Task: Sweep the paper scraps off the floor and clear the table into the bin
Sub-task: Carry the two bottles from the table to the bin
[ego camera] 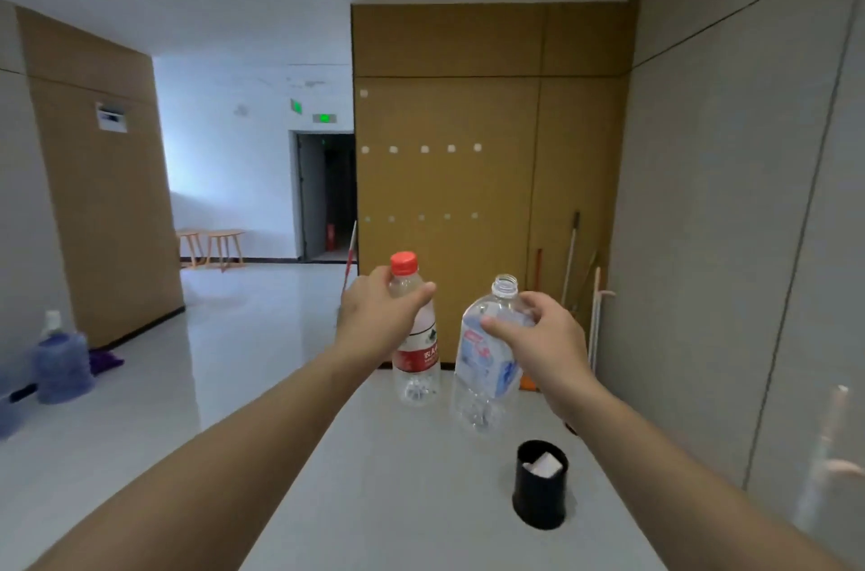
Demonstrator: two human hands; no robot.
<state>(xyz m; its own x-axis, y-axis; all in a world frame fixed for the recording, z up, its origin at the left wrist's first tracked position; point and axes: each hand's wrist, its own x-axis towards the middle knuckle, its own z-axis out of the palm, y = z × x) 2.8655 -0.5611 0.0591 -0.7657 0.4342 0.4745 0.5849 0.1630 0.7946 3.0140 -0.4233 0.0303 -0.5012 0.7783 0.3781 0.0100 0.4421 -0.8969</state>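
Observation:
My left hand (379,322) grips the upper part of a clear plastic bottle with a red cap and red label (416,360). My right hand (547,346) grips a second clear bottle with no cap and a blue label (482,360), tilted slightly. Both bottles are at the far end of the pale grey table (398,477); I cannot tell whether their bases touch it. A small black bin (540,495) with a white paper scrap inside stands on the table near my right forearm.
Brooms and mop handles (573,261) lean in the corner by the wooden wall behind the table. A large blue water jug (63,360) and purple cloth sit on the glossy floor at the left. Wooden stools (210,247) stand far back near a dark doorway.

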